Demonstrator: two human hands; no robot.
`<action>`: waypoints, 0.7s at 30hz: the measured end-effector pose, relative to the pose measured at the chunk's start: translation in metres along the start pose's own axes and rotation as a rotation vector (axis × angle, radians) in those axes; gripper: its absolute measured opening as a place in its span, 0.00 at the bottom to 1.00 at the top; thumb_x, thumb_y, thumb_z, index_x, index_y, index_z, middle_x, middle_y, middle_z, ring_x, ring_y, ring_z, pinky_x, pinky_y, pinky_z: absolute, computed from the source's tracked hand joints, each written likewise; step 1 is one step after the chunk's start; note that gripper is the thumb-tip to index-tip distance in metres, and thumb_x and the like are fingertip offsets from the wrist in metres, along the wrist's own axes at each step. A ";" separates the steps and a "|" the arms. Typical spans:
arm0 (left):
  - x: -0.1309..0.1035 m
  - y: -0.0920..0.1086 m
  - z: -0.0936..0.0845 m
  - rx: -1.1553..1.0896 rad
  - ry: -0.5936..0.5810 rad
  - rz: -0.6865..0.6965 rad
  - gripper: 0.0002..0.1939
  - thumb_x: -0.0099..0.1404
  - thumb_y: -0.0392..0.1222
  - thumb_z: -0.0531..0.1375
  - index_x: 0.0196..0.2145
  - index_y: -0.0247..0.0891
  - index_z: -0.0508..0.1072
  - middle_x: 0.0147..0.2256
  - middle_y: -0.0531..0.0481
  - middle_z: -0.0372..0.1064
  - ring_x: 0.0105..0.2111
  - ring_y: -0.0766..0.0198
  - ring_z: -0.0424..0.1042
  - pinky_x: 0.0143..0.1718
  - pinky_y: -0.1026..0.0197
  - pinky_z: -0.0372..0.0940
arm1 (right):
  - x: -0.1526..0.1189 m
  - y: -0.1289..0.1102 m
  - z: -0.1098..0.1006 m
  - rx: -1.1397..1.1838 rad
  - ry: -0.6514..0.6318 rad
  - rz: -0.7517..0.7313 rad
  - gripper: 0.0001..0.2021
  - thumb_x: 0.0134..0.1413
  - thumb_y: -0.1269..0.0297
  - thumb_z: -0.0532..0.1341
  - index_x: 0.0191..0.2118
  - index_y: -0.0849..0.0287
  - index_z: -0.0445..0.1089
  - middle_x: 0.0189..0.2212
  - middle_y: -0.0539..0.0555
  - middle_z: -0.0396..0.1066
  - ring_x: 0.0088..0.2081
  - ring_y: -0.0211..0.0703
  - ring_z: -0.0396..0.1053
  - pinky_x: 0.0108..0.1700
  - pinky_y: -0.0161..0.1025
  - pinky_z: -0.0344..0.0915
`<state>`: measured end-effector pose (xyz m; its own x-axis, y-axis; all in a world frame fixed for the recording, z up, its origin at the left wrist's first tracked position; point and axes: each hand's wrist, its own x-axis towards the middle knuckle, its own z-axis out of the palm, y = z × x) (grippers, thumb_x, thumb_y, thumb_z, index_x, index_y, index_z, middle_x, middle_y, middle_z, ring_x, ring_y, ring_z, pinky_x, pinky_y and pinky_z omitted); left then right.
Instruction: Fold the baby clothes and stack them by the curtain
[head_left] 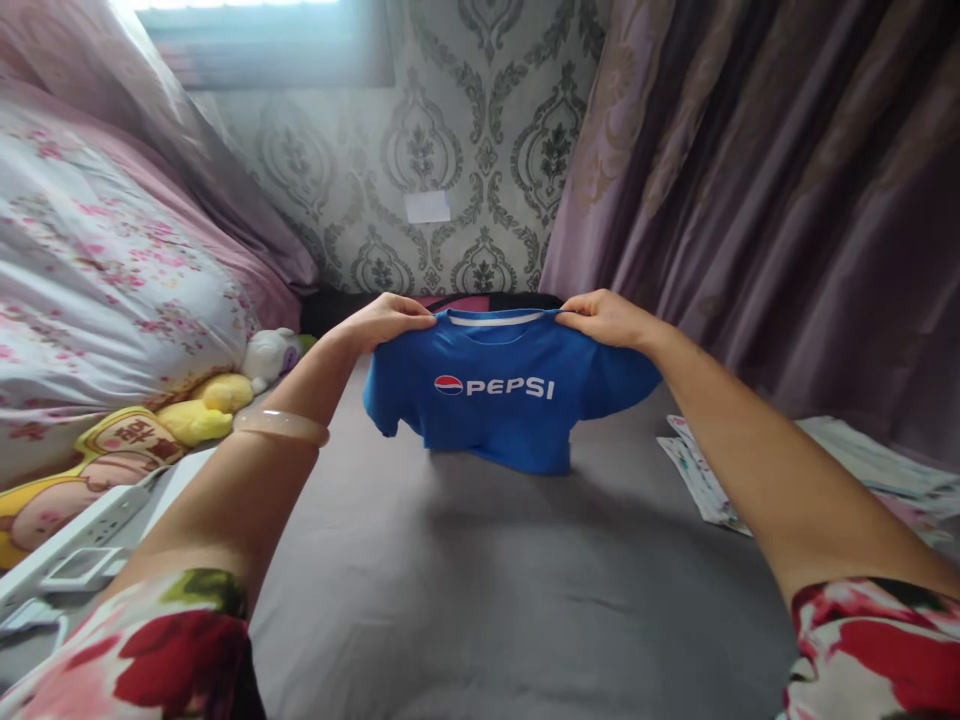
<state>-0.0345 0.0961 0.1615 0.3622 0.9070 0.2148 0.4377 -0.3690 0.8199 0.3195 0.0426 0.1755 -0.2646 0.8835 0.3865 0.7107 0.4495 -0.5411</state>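
Observation:
A blue T-shirt point(495, 425) with a white PEPSI print hangs stretched between my two hands, its printed side toward me. My left hand point(390, 318) pinches the shirt at the shoulder left of the collar. On the other side of the collar, my right hand point(604, 318) grips the opposite shoulder between thumb and fingers. Both short sleeves droop outward below the hands. The shirt's lower edge is close to the grey sheet point(480, 600); whether it touches, I cannot tell.
Left are a floral quilt point(112, 250), plush toys point(206, 405) and a power strip point(97, 525) with plugged-in chargers. Folded cloths or papers point(705, 480) lie at the right, below a purple curtain point(750, 200). A patterned wall point(480, 150) stands behind.

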 end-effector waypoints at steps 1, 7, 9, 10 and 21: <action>0.001 -0.003 -0.001 -0.030 -0.021 -0.015 0.21 0.48 0.58 0.69 0.33 0.39 0.80 0.28 0.47 0.77 0.28 0.58 0.75 0.28 0.60 0.69 | -0.002 -0.002 0.001 0.064 -0.033 0.029 0.16 0.48 0.47 0.66 0.33 0.55 0.79 0.27 0.51 0.77 0.33 0.45 0.73 0.37 0.40 0.68; -0.003 0.014 -0.013 -0.066 -0.022 0.060 0.24 0.50 0.60 0.68 0.38 0.41 0.80 0.30 0.45 0.78 0.30 0.56 0.76 0.30 0.58 0.72 | -0.015 -0.032 -0.010 0.284 -0.020 0.101 0.18 0.46 0.44 0.67 0.35 0.54 0.78 0.25 0.50 0.75 0.32 0.43 0.73 0.36 0.40 0.71; -0.009 0.027 -0.020 -0.028 0.036 0.102 0.24 0.53 0.61 0.66 0.39 0.40 0.79 0.31 0.45 0.77 0.30 0.57 0.76 0.30 0.57 0.72 | -0.017 -0.042 -0.019 0.289 0.060 0.102 0.19 0.47 0.43 0.67 0.35 0.54 0.78 0.25 0.51 0.76 0.32 0.45 0.73 0.35 0.40 0.71; -0.012 0.034 -0.024 -0.014 0.066 0.126 0.25 0.54 0.62 0.65 0.40 0.40 0.79 0.31 0.45 0.77 0.29 0.57 0.76 0.30 0.57 0.72 | -0.018 -0.047 -0.024 0.292 0.095 0.098 0.20 0.48 0.42 0.66 0.35 0.54 0.78 0.25 0.52 0.76 0.32 0.45 0.74 0.34 0.41 0.71; -0.020 0.067 -0.046 0.226 0.082 0.217 0.19 0.58 0.58 0.63 0.36 0.41 0.80 0.27 0.48 0.74 0.30 0.58 0.75 0.33 0.55 0.71 | -0.003 -0.055 -0.050 0.079 0.065 0.110 0.15 0.51 0.47 0.66 0.31 0.54 0.78 0.25 0.52 0.76 0.30 0.45 0.73 0.32 0.41 0.70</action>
<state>-0.0503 0.0628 0.2364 0.4037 0.8124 0.4207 0.5328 -0.5826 0.6138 0.3139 0.0082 0.2416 -0.1435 0.9186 0.3683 0.6788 0.3621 -0.6388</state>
